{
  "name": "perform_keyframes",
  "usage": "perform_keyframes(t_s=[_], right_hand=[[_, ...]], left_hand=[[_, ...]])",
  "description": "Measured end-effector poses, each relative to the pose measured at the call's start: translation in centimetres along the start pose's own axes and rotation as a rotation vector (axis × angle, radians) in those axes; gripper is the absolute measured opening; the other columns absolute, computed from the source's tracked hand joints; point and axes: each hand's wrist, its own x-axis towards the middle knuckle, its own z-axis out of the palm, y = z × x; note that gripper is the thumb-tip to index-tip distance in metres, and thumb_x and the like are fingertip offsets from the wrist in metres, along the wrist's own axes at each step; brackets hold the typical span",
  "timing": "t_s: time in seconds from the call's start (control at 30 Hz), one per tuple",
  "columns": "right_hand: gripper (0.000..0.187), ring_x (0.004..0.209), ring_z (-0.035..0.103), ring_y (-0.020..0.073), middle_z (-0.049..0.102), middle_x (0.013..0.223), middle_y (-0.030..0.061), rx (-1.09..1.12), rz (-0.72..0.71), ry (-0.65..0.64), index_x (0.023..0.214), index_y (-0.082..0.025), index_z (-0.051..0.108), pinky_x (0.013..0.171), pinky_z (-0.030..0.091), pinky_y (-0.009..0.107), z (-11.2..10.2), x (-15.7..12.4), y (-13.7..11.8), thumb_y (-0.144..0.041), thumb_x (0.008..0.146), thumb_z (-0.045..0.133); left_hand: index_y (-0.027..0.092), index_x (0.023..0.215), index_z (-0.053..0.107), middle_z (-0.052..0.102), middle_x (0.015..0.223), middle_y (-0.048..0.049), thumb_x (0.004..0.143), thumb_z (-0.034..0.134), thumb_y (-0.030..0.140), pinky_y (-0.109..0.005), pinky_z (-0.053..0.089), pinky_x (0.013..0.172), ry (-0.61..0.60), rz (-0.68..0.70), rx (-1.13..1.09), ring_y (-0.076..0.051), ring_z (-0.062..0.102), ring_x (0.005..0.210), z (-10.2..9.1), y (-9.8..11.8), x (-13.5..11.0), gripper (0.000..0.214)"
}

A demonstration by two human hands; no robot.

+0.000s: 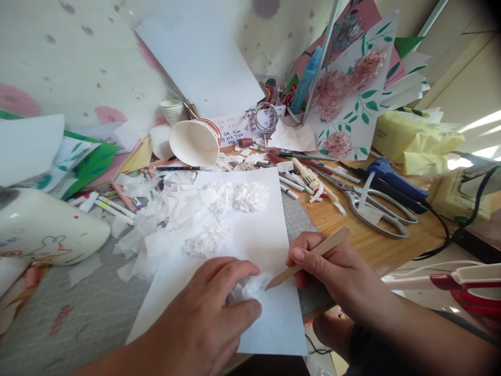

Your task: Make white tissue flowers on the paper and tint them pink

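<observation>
My left hand rests on a white sheet of paper, its thumb and fingers curled round a small wad of white tissue. My right hand grips a thin wooden stick like a pen, with the pointed tip touching the wad. Two crinkled tissue clusters are set further up the sheet, one at the top and one in the middle. Loose torn tissue lies piled to the left of the sheet.
A paper cup lies on its side behind the sheet. Scissors, a blue glue gun and several pens lie at the right. A flower collage leans at the back. A white ceramic object sits at the left.
</observation>
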Motion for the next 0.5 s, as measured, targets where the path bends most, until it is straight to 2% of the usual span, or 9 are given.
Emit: perform_keyframes(t_s=[0.17,0.33,0.5], right_hand=[[0.041,0.046,0.046,0.0096,0.056,0.053,-0.0022,-0.025,-0.02,-0.003,0.069,-0.019,0.058,0.042,0.032,0.022,-0.05,-0.07,0.07,-0.059,0.079,0.061],[0.041,0.048,0.048,0.0102,0.057,0.055,-0.0017,-0.065,-0.057,0.012,0.069,-0.019,0.059,0.043,0.033,0.022,0.02,-0.09,0.29,-0.059,0.081,0.061],[0.04,0.047,0.047,0.0099,0.057,0.053,-0.0016,-0.026,-0.052,0.047,0.07,-0.019,0.06,0.043,0.031,0.022,0.01,-0.34,0.73,-0.057,0.082,0.061]], left_hand=[[0.024,0.091,0.064,0.049,0.129,-0.0043,0.081,0.043,0.003,-0.034,0.048,0.091,-0.007,0.016,0.064,-0.023,0.049,0.112,-0.01,-0.41,-0.09,0.031],[0.023,0.087,0.064,0.052,0.129,-0.0057,0.08,0.055,0.01,-0.034,0.049,0.091,-0.058,0.047,0.101,-0.024,0.051,0.111,-0.3,-0.57,-0.03,0.017],[0.024,0.085,0.064,0.052,0.129,-0.0044,0.079,0.061,0.018,-0.034,0.05,0.09,-0.05,-0.004,0.096,-0.024,0.053,0.109,-0.33,-0.32,-0.03,0.009]])
